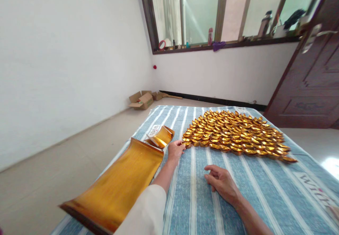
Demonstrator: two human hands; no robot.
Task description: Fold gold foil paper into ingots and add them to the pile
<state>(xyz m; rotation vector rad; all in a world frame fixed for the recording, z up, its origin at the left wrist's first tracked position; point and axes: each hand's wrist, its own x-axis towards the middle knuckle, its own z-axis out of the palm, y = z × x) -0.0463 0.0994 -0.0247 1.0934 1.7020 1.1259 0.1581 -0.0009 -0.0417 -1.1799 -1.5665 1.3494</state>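
Note:
My left hand (175,150) reaches forward, its fingertips touching a folded gold paper ingot (186,144) at the near left corner of a big patch of several such ingots (235,134) laid in rows on a blue striped cloth (254,192). Whether the fingers pinch that ingot or only touch it is unclear. My right hand (221,182) rests on the cloth with loosely curled fingers, holding nothing. A long stack of gold foil sheets (119,184) lies left of my left arm. A smaller curled bundle of gold foil (162,136) sits just beyond it.
The cloth covers a low surface with bare floor (53,171) to the left. Open cardboard boxes (141,100) stand by the far wall. A windowsill (225,45) holds bottles and small items. A dark wooden door (309,83) is at the right.

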